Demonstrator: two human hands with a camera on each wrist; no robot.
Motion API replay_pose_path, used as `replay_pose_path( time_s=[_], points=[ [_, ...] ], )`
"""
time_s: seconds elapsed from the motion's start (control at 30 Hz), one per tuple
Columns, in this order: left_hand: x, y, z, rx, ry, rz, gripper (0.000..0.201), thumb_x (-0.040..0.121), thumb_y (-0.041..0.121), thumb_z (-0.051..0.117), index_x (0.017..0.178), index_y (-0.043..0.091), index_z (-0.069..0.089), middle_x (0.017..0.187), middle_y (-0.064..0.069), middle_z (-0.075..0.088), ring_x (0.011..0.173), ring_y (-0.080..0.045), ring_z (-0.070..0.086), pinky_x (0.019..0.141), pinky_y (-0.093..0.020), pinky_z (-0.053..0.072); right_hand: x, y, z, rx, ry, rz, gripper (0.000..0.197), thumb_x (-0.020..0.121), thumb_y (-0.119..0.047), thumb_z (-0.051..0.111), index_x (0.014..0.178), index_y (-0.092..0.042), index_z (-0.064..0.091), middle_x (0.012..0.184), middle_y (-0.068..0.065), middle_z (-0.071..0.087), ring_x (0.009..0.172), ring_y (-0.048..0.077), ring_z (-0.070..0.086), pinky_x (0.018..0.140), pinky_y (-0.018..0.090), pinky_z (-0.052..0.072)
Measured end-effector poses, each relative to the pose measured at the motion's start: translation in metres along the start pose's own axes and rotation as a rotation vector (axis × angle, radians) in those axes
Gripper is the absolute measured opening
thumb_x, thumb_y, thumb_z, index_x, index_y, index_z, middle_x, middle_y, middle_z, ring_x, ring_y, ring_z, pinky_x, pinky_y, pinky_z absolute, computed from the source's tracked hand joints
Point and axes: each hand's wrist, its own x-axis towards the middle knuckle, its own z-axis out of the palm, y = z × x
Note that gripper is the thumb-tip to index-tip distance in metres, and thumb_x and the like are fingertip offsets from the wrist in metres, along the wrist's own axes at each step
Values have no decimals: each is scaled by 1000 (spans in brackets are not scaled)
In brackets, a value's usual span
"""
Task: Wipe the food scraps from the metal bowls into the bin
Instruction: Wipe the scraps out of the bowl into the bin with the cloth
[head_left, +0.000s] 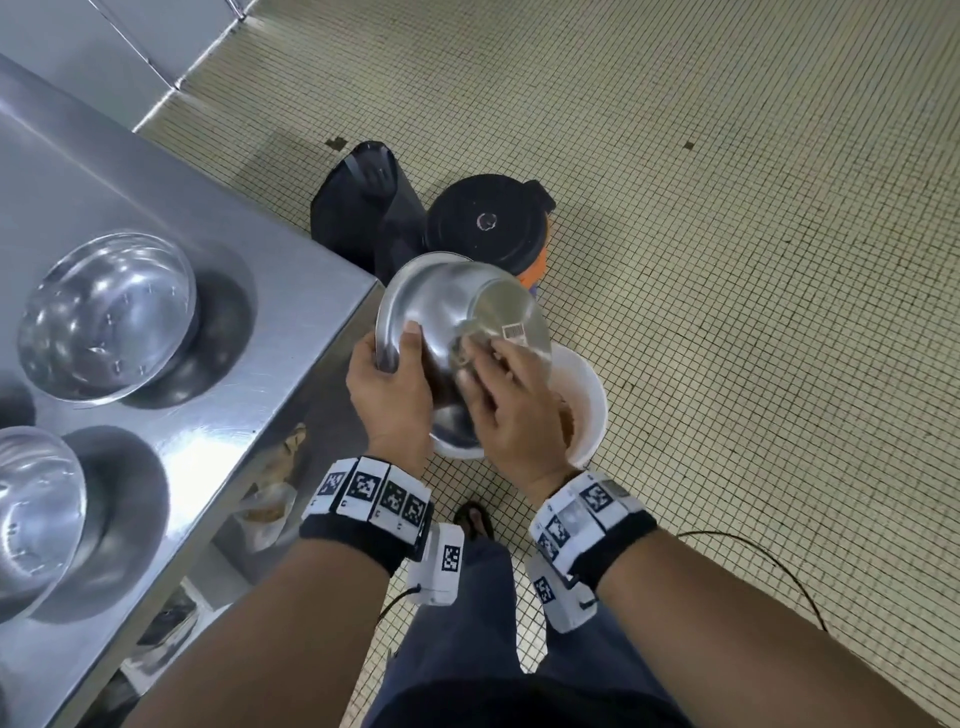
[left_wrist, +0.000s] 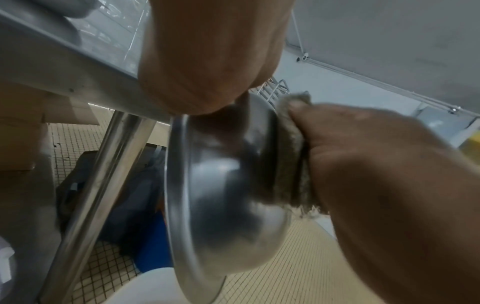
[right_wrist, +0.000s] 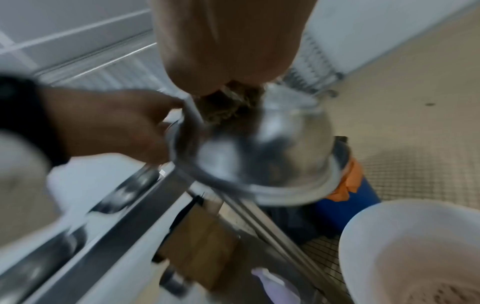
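Note:
My left hand (head_left: 387, 384) grips the rim of a metal bowl (head_left: 441, 301), which is tipped with its mouth facing down and away from me. It hangs just above the white bin (head_left: 592, 395), where brownish scraps lie. My right hand (head_left: 506, 395) holds a grey-brown scouring pad (left_wrist: 288, 164) pressed against the bowl's outer base, beside a barcode sticker (head_left: 514, 331). In the left wrist view the bowl (left_wrist: 223, 185) is side-on, with the right hand's thumb on the pad. The right wrist view is blurred and shows the pad (right_wrist: 228, 109) under my palm and the bin (right_wrist: 376, 226) at the lower right.
A steel table (head_left: 234, 291) stands at my left with two metal bowls (head_left: 109, 317) (head_left: 31, 514) on it. Beyond the bin are a black bag-lined bin (head_left: 363, 208) and a black-lidded drum (head_left: 488, 223). A cable (head_left: 769, 561) lies on the tiled floor.

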Motion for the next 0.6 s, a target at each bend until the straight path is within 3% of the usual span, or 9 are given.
replay_pose_path(
  time_s=[0.03,0.1,0.17,0.23,0.3,0.47,0.53,0.6],
  points=[
    [0,0,0,-5,3,1,28,98,38,68,112,14,67,99,3,71,89,-5,69,72,-12,53,-2,0,2,-31,8,-73,41,105,-32,50,136,-9,64,129,13,60,113,25,57,97,24,45],
    [3,-1,0,-28,-3,-27,29,98,42,68,113,18,66,104,1,72,94,-11,71,82,-23,56,-6,9,2,-68,36,-70,43,105,-32,50,137,-7,62,126,14,61,109,25,56,95,29,47],
    [6,1,-3,-34,-6,-54,27,97,45,67,114,24,64,107,4,71,98,-11,69,92,-33,55,-9,23,1,-96,64,77,45,106,-35,44,138,-9,62,125,12,60,108,22,54,91,31,49],
    [9,4,-6,-41,-9,-61,24,98,44,66,115,27,63,108,8,70,99,-5,65,95,-32,51,-13,37,-2,-107,63,275,49,108,-42,37,141,-14,59,129,10,55,110,22,54,90,39,55],
    [9,8,-8,-30,-21,-39,23,99,42,66,114,24,63,108,5,71,101,-8,66,97,-32,51,-14,52,-5,-111,15,418,51,109,-47,32,146,-20,54,133,8,50,112,22,56,91,45,57],
    [7,8,-15,-50,-36,-41,20,100,37,66,113,22,67,105,2,74,98,-12,71,90,-28,58,9,68,-23,-55,31,694,48,111,-41,32,148,-18,52,132,10,53,99,12,51,95,37,54],
    [7,4,-17,-31,-51,-38,15,100,39,66,108,26,66,105,1,74,98,-15,72,87,-31,59,24,57,-30,-16,92,597,46,111,-40,34,148,-20,52,129,10,53,98,11,51,90,35,54],
    [4,1,-15,10,-73,-25,14,100,40,66,104,27,64,103,1,72,97,-15,70,82,-28,56,36,36,-28,30,113,316,42,110,-34,40,148,-20,53,128,10,55,103,14,56,85,29,52]
  ],
)
